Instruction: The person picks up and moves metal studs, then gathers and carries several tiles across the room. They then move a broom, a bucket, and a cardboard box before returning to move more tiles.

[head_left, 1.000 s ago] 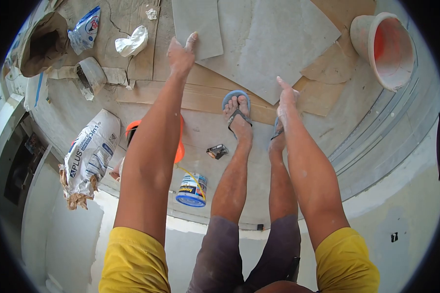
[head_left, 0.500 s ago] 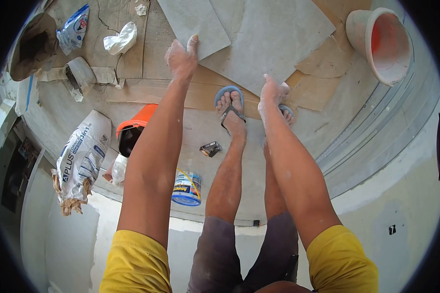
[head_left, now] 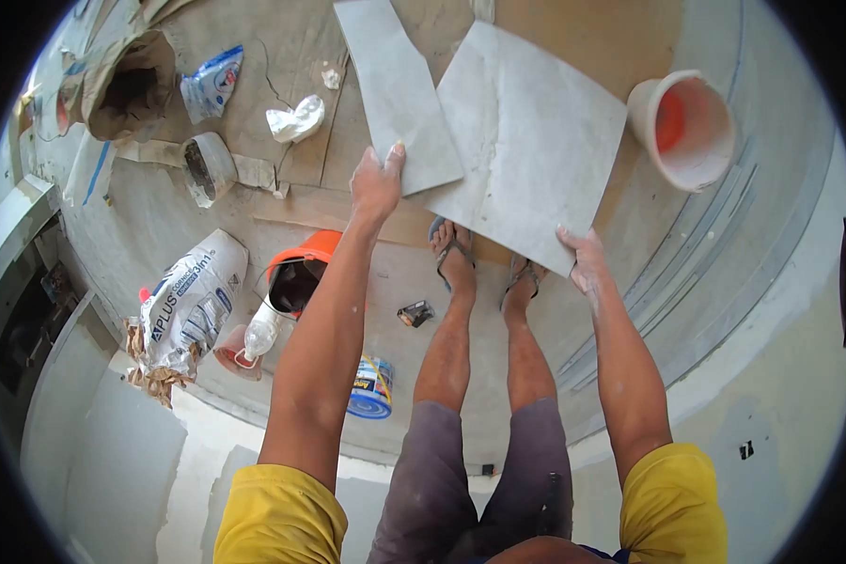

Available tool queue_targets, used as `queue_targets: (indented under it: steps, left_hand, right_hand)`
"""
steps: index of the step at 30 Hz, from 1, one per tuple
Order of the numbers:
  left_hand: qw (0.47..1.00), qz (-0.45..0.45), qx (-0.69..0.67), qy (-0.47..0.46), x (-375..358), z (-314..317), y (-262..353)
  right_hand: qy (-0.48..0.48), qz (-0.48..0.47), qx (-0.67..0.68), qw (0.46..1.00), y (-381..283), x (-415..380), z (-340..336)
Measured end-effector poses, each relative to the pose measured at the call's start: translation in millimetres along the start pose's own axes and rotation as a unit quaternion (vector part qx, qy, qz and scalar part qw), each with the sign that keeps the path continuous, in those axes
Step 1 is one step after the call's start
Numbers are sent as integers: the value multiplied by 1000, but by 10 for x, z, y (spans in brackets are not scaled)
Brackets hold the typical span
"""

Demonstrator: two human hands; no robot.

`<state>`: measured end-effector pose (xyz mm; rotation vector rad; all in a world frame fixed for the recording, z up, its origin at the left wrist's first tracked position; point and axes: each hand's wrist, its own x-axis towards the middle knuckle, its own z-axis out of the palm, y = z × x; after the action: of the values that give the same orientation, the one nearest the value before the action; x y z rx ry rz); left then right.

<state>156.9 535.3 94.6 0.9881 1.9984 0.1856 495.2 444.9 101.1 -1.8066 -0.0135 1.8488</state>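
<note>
Big grey tile (head_left: 526, 141) is off the floor, right hand (head_left: 587, 263) gripping its five-o'clock corner, left hand (head_left: 378, 183) clamping the narrow tile (head_left: 399, 94); nothing set down.

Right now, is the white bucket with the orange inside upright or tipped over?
Tipped over. The bucket lies on its side on the floor, its orange-stained mouth facing the camera.

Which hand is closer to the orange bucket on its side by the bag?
Left. The left hand is just above the orange bucket; the right hand is far across, holding the big tile.
</note>
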Motion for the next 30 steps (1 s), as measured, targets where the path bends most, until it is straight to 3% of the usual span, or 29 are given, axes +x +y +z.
queue_targets:
  steps: [4,8,9,12,13,15,16,18,20,21,23,27,29,30]
  left_hand:
    - [999,-28,-30,-29,-234,-631,605]
    - [987,7,118,-113,-751,-1306,879]
    - [981,10,149,-126,-1028,-1516,952]
    - [971,43,178,-154,-2051,-2067,981]
    - [968,49,183,-164,-2478,-2280,1017]
    - [956,40,227,-183,-3152,-2381,736]
    - [954,-1,244,-176,-3649,-2551,842]
    - [954,6,253,-158,-4407,-2651,704]
    - [949,21,286,-132,-5175,-2585,439]
    - [952,2,281,-123,-5545,-2499,314]
    - [959,-39,259,-106,-6303,-2350,117]
    - [972,-122,182,-81,-7486,-1562,-677]
    - [956,-252,125,-77,-8049,-1181,-930]
    - [955,-266,102,-78,-8298,-1019,-1024]
  right_hand:
    - [-16,-47,5,999,-816,-650,187]
    - [58,-142,-76,985,-1372,-1592,634]
    - [59,-182,-80,978,-1324,-1704,565]
    - [166,-152,-257,940,-1561,-2603,476]
    - [144,-164,-238,946,-1546,-2780,295]
    - [202,-211,-418,860,-1469,-2927,-207]
    - [180,-203,-471,840,-1637,-3267,-296]
    - [155,-202,-525,812,-1786,-3773,-615]
    - [83,-253,-691,672,-1776,-4096,-1028]
    - [75,-252,-704,660,-1723,-4219,-1263]
    - [84,-161,-771,611,-1739,-4635,-1524]
    - [65,-173,-854,486,-1457,-5032,-2287]
    - [19,-172,-881,441,-1288,-5191,-2566]
    - [11,-174,-891,419,-1219,-5243,-2667]
